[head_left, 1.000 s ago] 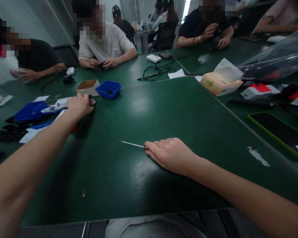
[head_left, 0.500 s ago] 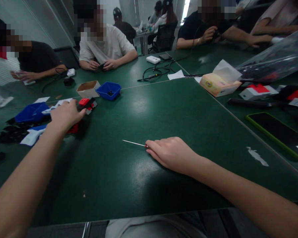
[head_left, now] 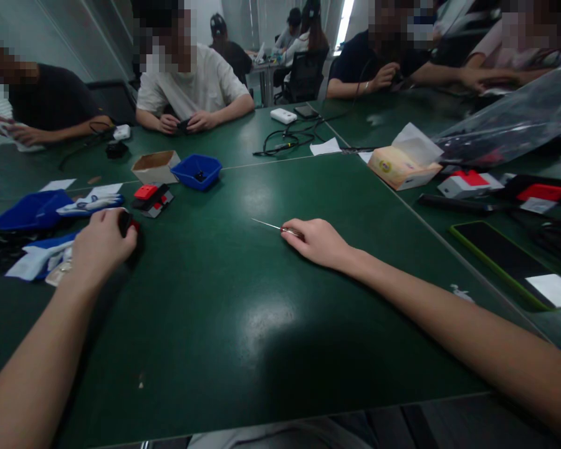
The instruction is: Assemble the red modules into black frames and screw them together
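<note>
My right hand [head_left: 318,242] is closed around the handle of a screwdriver [head_left: 267,224], its thin metal shaft pointing left over the green table. At the left, my left hand [head_left: 103,244] has its fingers curled over a small black-and-red device [head_left: 129,224], mostly hidden by the hand. Just beyond it lies a second device, black and grey with red parts [head_left: 153,198], which no hand touches. White-and-blue gloves [head_left: 91,204] lie beside my left hand, with more gloves [head_left: 42,259] by the wrist.
A blue bin [head_left: 196,172] with small black parts stands beside an open cardboard box [head_left: 155,167]. Another blue bin [head_left: 32,209] is at far left. To the right are a tissue box [head_left: 402,168], a green-edged phone [head_left: 500,262] and clear plastic wrap [head_left: 514,118]. Several people sit around.
My left hand has moved back toward me from the black, grey and red device to the other black-and-red one. My right hand has shifted forward with the screwdriver.
</note>
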Demonstrator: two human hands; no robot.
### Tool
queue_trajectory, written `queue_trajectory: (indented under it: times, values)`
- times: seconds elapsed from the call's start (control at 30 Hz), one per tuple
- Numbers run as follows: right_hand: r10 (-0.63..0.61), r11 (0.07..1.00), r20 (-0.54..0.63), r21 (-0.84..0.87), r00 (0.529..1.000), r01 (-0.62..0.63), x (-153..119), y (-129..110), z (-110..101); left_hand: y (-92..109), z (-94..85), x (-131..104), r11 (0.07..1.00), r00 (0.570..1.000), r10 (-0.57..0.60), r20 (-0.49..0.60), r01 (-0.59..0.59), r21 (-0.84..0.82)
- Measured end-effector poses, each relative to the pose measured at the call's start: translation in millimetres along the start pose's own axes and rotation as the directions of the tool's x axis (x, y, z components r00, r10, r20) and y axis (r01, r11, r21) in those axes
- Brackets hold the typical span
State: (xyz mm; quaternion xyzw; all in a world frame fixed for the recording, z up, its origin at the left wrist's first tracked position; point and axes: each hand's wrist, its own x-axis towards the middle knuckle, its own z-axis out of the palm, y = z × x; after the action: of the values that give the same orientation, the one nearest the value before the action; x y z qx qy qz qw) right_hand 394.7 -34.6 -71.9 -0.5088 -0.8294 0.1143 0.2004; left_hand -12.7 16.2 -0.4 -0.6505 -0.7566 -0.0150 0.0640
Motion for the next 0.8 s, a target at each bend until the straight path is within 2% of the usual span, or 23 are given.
queue_trajectory:
  times: [0.07,0.2,0.3,0.6,0.73,0.8]
  values:
    - [0.048,0.998,-0.044,0.044,0.998,-0.046,5,4,4,0,0.6,-3,1.0,1.0,0.01,-0.008,-0.01,-0.003]
    - [-0.106,0.994,0.035,-0.022,0.994,0.107,-3,2,8,2,-0.6,-9,0.999,0.999,0.032,0.001,-0.032,0.009]
    - [-0.169,0.984,0.045,-0.05,0.985,0.172,-11,1,9,5,-3.6,-12,0.999,0.999,0.034,0.019,-0.034,0.04]
    - [-0.183,0.982,0.053,-0.043,0.982,0.185,-11,1,8,29,-9.5,-28,0.991,0.991,0.119,0.064,-0.122,0.045]
    - [-0.196,0.979,0.047,-0.046,0.98,0.198,-12,2,8,34,-15.3,-35,0.992,0.994,0.108,0.023,-0.109,0.056]
    - [-0.201,0.978,0.046,-0.045,0.979,0.203,-12,3,9,34,-21.4,-37,0.994,0.995,0.091,-0.044,-0.088,0.059]
